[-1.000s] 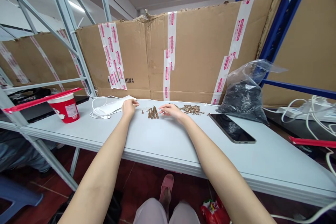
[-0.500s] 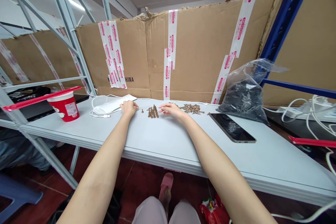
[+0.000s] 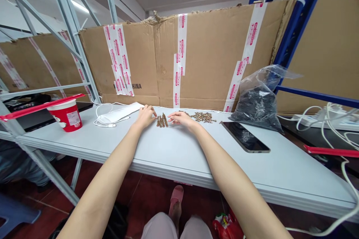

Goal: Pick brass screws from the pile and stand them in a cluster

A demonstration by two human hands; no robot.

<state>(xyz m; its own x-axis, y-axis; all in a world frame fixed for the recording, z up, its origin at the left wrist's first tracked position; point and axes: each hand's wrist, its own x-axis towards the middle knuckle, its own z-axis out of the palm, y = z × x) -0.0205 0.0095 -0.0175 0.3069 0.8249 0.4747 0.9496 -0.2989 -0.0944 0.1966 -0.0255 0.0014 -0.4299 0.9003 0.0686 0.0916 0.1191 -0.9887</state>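
A small row of brass-coloured screws (image 3: pixel 162 120) lies on the grey table (image 3: pixel 168 149), between my two hands. My left hand (image 3: pixel 146 115) rests just left of the row, fingers curled and touching its left end. My right hand (image 3: pixel 181 118) lies flat on the table just right of the row, fingers stretched toward it. A looser heap of the same screws (image 3: pixel 203 116) lies behind my right hand. Whether the left fingers pinch a screw is hidden.
A black tablet (image 3: pixel 244 136) lies to the right, with a clear bag of dark parts (image 3: pixel 259 101) behind it. A white pouch with a cable (image 3: pixel 117 114) and a red cup (image 3: pixel 65 115) sit left. Taped cardboard (image 3: pixel 196 56) walls the back. White cables (image 3: pixel 331 115) lie far right.
My left hand has slid right, from beside the white pouch up to the left end of the screw row. The lone screw left of the row is now under that hand. The right hand barely moved.
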